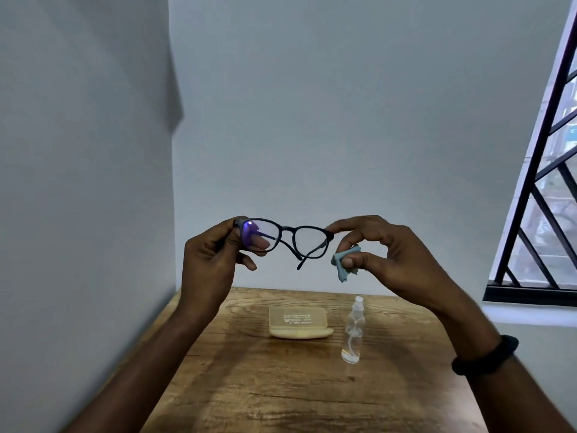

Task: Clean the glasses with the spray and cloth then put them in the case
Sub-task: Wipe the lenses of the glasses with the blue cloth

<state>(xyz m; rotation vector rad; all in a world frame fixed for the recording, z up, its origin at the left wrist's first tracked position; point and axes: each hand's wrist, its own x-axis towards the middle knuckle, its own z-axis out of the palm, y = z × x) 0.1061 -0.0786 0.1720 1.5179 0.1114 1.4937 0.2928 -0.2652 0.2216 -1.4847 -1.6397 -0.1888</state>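
Both hands are holding the dark-framed glasses (pixel 282 240) aloft: left hand (pixel 215 260) gripping 1 corner, right hand (pixel 384 254) pinching the other while clutching the blue cloth (pixel 342 265).

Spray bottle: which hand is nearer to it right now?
Right. The right hand, holding the cloth and one end of the glasses, is raised almost directly above the spray bottle; the left hand grips the other end, farther off to the left.

One pair of glasses (pixel 288 229), one cloth (pixel 339 269) and two hands, the left hand (pixel 212 264) and the right hand (pixel 387 254); on the one wooden table (pixel 281 385), one case (pixel 299 321) (pale, far side), one spray bottle (pixel 353 332) right of it; one black wristband (pixel 484 354)
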